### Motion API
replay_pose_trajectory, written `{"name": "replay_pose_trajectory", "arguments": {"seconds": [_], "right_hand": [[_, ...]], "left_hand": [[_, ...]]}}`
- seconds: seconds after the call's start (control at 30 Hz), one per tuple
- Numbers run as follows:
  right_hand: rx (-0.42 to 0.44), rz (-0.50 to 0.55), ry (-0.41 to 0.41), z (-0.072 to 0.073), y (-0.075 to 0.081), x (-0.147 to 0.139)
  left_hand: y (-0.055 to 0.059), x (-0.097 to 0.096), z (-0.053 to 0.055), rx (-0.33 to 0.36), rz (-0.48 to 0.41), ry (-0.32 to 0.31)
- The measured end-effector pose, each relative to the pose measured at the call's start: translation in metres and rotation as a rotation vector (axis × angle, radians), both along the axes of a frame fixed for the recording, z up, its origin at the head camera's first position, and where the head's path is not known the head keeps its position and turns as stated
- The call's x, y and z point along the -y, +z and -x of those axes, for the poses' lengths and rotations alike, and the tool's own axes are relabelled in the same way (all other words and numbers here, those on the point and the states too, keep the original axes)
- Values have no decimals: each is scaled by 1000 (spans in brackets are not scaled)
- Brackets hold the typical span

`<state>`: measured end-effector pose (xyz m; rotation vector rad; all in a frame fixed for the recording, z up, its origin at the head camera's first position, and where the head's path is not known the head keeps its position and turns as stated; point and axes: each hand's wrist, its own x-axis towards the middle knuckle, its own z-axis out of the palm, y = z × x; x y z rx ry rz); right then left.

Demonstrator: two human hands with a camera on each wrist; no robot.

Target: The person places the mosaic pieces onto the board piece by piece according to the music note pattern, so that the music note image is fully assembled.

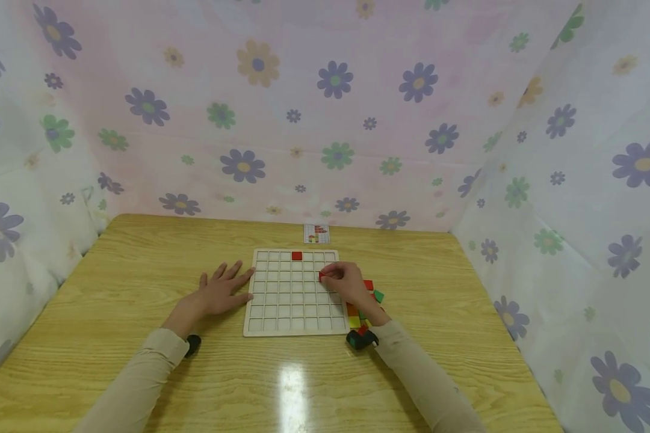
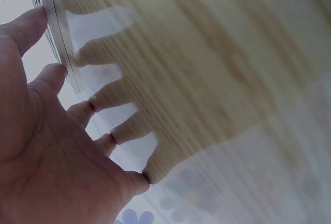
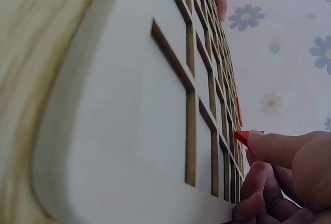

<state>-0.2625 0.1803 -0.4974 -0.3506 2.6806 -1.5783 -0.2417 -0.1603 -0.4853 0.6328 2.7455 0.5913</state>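
Observation:
A white grid board with wooden dividers lies on the table, and a red square tile sits in one cell of its far row. My right hand reaches over the board's right side and pinches a small red tile between thumb and fingers, its edge right at the grid. At the board's left edge my left hand lies spread on the table. Its fingertips rest on the wood, with the thumb and index finger against the frame in the left wrist view.
Several red, green, orange and yellow tiles lie in a pile right of the board, partly under my right forearm. Behind the board is a small card with a coloured picture on a grid. Flower-patterned curtains enclose the wooden table.

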Motion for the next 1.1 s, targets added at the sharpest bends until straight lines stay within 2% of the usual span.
{"name": "replay_pose_trajectory", "arguments": {"seconds": [0.27,0.63,1.1], "right_hand": [[-41,-45,-12,9,-3,5],[-44,-70,-16,17,0,9],[43,-46,16,33,6,11]], "left_hand": [[-1,0,0,5,-13,-1],[2,0,0,12,-11,-2],[2,0,0,17,-10,-1]]}}
